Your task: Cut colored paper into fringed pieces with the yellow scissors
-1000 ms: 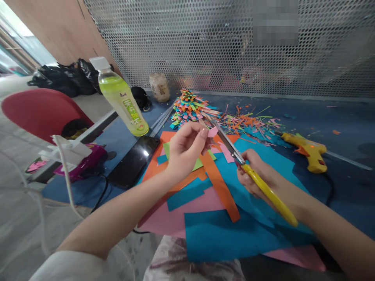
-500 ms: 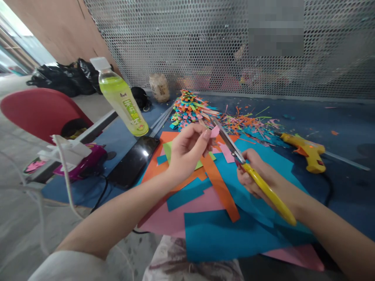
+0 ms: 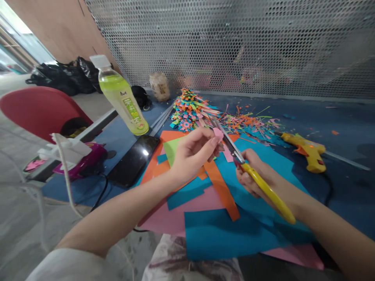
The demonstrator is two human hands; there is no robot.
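Between the thumb and fingers of my left hand point(image 3: 195, 152) is a small piece of pink paper point(image 3: 218, 134). My right hand point(image 3: 258, 171) grips a pair of scissors point(image 3: 263, 187) by the yellow handles. The scissor blades point up and away, right beside the pink piece; whether they touch it I cannot tell. Underneath both hands lie sheets of coloured paper, among them a blue sheet point(image 3: 234, 236) and an orange strip point(image 3: 222, 191). Behind my left hand stands a cone of many small coloured paper pieces point(image 3: 189, 107).
Paper scraps point(image 3: 249, 123) are heaped behind my right hand. A yellow glue gun point(image 3: 307, 150) lies on the right. To the left are a tilted-looking drink bottle point(image 3: 123, 99), a black phone point(image 3: 133, 162) and a purple power strip point(image 3: 84, 160) with cables. A perforated metal panel point(image 3: 205, 43) closes the back.
My left hand has shifted a little right, bringing the pink piece closer against the scissor blades. My right hand and the scissors are almost unmoved.
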